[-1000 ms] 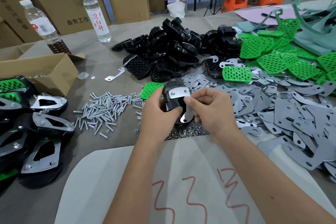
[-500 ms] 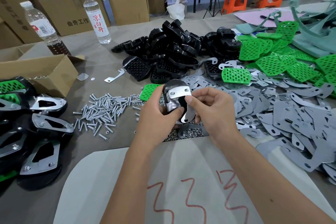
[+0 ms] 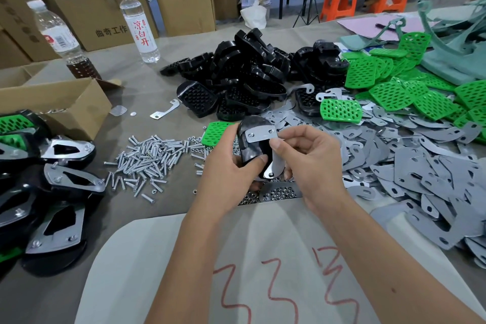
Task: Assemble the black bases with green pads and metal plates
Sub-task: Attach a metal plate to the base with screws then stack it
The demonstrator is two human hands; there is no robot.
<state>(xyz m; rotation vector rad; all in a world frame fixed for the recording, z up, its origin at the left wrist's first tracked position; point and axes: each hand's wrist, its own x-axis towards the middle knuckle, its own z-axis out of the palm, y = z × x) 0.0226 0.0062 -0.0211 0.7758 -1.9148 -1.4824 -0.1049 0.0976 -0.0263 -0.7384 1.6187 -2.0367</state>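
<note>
Open cardboard box (image 3: 56, 105) sits left of the screw pile (image 3: 147, 159); contents mostly hidden, only a glint of small metal pieces along its near rim.

Both hands work just right of the screw pile. Left hand (image 3: 228, 168) grips a black base (image 3: 249, 150), fingers wrapped round its left side, thumb pressed on its face. Right hand (image 3: 305, 155) pinches the metal plate (image 3: 263, 135) lying on that base, thumb on the plate's lower strip; two screw heads show in the plate's upper part.

White sheet (image 3: 184, 258) with red scrawl lies nearer than the screw pile, under the forearms; its surface is the one open stretch. A patch of bare table (image 3: 147, 92) also lies beyond the screw pile.

Finished assemblies (image 3: 52, 192) crowd the left of the screw pile, touching one another. Heap of black bases (image 3: 244, 73) beyond and right. Green pads (image 3: 394, 92) far right. Loose grey plates (image 3: 420, 171) spread right of the hands, reaching the sheet's edge. Small nuts (image 3: 276, 193) lie just under the hands. Two water bottles (image 3: 138, 23) stand beyond the screw pile, cartons (image 3: 184, 2) behind them.
</note>
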